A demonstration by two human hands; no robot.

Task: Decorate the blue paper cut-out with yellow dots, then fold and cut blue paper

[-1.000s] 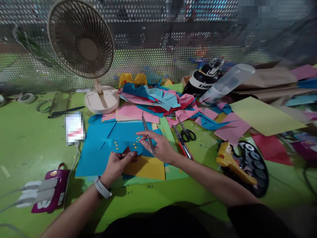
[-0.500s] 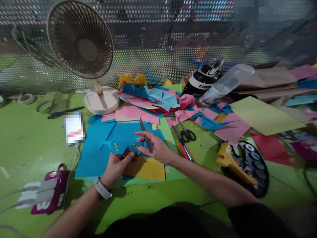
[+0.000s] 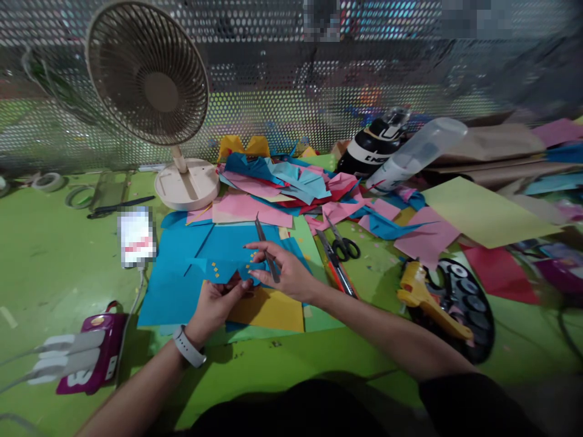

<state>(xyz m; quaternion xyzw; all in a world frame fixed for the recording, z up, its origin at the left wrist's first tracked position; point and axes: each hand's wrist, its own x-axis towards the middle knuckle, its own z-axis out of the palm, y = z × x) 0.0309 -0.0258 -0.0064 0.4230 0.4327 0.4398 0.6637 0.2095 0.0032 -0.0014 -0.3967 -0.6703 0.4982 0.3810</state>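
My left hand [image 3: 217, 300], a white watch on its wrist, pinches the lower edge of a blue paper cutout [image 3: 223, 268] dotted with tiny yellow squares. My right hand [image 3: 285, 271] grips metal tweezers [image 3: 265, 247], their shaft pointing up and away, with the fingertips touching the cutout's right side. Under the cutout lie a large blue sheet [image 3: 180, 273] and a yellow sheet [image 3: 268, 308] on the green table [image 3: 54, 255].
A beige desk fan [image 3: 152, 91] stands at the back left. Folded coloured papers [image 3: 282, 182] pile up behind, with scissors [image 3: 341, 241], a cutter [image 3: 337, 264], a yellow glue gun [image 3: 428, 297], bottles [image 3: 410, 152] and a purple power strip [image 3: 93, 352].
My right hand with the tweezers has drifted slightly left and closer to the cutout. The left hand stays put on the paper.
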